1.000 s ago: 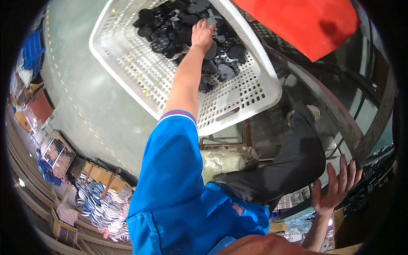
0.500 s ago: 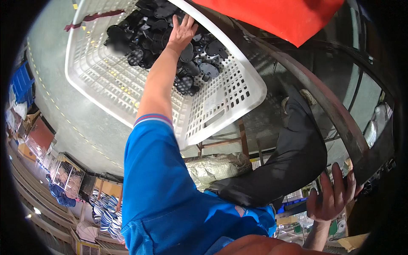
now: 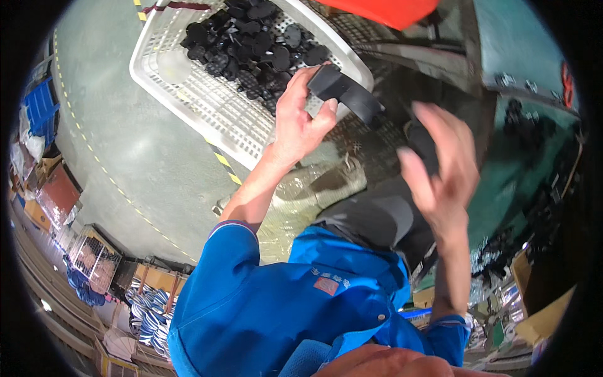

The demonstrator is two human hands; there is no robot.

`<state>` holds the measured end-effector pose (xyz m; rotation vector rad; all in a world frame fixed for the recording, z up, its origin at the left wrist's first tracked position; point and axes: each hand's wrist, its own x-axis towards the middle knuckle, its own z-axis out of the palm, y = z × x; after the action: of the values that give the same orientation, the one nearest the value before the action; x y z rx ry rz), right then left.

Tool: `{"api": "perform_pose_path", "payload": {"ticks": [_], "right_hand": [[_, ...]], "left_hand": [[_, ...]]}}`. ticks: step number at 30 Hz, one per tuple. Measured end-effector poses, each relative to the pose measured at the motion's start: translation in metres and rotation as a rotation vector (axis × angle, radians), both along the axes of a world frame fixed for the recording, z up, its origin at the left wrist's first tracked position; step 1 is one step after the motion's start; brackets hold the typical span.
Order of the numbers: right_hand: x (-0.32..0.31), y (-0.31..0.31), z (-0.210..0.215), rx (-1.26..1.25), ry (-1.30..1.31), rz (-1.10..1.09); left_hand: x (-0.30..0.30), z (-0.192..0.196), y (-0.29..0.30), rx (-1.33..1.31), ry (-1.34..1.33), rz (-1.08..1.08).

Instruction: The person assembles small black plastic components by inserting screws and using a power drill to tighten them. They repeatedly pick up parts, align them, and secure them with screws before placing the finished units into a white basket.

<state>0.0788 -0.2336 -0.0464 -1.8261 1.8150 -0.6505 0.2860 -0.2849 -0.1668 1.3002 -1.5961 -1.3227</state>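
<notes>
My left hand (image 3: 303, 114) grips a black plastic part (image 3: 344, 93) and holds it up just past the near rim of a white perforated basket (image 3: 207, 107). Inside the basket lies a heap of several black round parts (image 3: 251, 47). My right hand (image 3: 440, 166) is raised to the right of the held part, fingers spread and blurred, with nothing clearly in it. A dark shape sits behind its fingers. My blue sleeves come in from the lower edge.
An orange bin (image 3: 377, 9) hangs over the top edge. A grey floor with yellow-black tape (image 3: 223, 160) lies under the basket. Dark machine frame (image 3: 521, 119) at right. A clear plastic bag (image 3: 308, 188) sits below the basket. Racks and stacked goods (image 3: 147, 314) lower left.
My left hand has come out of the basket's heap with a black part in it. My right hand has risen from the lower right toward the part.
</notes>
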Motion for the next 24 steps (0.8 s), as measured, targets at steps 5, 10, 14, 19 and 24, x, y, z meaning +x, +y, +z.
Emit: {"api": "perform_pose_path", "payload": {"ticks": [5, 10, 14, 19, 24], "right_hand": [[0.033, 0.01, -0.024, 0.024, -0.137, -0.067], [0.037, 0.029, -0.012, 0.257, -0.451, -0.214], [0.031, 0.036, -0.007, 0.462, -0.701, -0.196], [0.03, 0.07, -0.028, 0.431, -0.74, -0.174], [0.042, 0.089, -0.022, 0.585, -1.114, -0.506]], "left_hand": [[-0.012, 0.044, 0.026, -0.209, -0.095, -0.181], [-0.011, 0.079, 0.038, -0.303, -0.257, -0.263], [-0.007, 0.088, 0.046, -0.29, -0.3, -0.372], [-0.006, 0.096, 0.065, -0.158, -0.35, -0.494], [-0.013, 0.098, 0.079, 0.026, -0.288, -0.473]]}}
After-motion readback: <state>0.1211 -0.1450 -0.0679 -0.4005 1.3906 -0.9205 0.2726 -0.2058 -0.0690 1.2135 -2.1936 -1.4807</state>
